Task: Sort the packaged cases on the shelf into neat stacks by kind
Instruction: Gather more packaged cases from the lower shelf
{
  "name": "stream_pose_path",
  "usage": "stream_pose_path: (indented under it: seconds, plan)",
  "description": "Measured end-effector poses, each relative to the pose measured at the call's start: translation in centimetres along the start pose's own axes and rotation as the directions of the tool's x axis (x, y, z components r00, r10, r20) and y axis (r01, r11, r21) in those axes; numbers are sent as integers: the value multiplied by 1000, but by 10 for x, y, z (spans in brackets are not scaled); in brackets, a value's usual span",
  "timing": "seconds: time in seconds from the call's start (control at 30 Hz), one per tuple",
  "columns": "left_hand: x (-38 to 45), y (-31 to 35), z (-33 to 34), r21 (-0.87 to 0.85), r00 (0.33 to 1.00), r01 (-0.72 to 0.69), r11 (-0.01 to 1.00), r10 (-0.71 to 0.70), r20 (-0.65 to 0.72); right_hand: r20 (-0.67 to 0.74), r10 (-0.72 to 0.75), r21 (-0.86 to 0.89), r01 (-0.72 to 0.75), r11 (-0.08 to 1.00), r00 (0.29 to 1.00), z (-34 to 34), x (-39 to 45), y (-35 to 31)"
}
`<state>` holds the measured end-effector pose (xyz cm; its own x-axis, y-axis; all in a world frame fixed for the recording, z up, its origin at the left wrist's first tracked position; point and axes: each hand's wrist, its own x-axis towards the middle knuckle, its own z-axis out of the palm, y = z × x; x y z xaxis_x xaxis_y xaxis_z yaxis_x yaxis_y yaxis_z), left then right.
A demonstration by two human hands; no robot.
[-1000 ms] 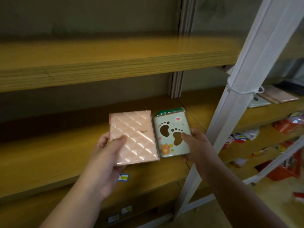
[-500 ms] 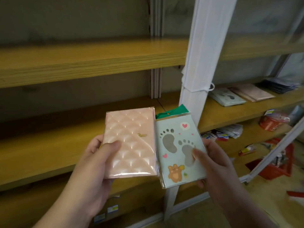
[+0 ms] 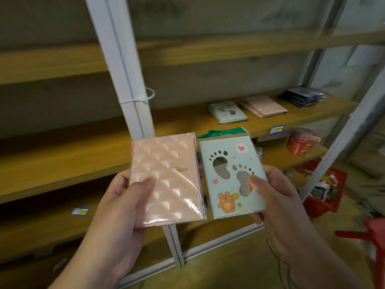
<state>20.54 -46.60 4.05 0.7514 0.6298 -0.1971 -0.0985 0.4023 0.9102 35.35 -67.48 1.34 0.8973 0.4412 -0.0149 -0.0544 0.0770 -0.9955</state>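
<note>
The left hand grips a pink quilted case in clear wrap, thumb laid across its front and fingers curled behind its left edge. Just beside it, the right hand grips a pale blue case printed with two grey footprints, a heart and a small bear, thumb pressed on the lower footprint; a green header tops its packet. The two cases are held upright side by side, their inner edges nearly touching, in front of a white metal upright of the shelving.

Behind them runs a wooden shelf, with a small blue label on the edge of the board below. Farther right on the same shelf level lie three low stacks: a stack of blue footprint cases, a stack of pink cases just beside it, and a dark stack near the far end. Lower right, a red packet sits on a lower board and a red basket of mixed goods stands on the floor
</note>
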Motion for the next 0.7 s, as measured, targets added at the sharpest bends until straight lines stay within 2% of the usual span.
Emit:
stream_pose_path:
  seconds: [0.3, 0.7]
  plan:
    - [22, -44, 107, 34, 998, 71, 997, -71, 0, -169, 68, 69, -57, 996, 983, -102, 28, -6]
    - [166, -83, 206, -14, 992, 121, 993, -121, 36, -258, 76, 45, -67, 997, 963, -174, 153, -8]
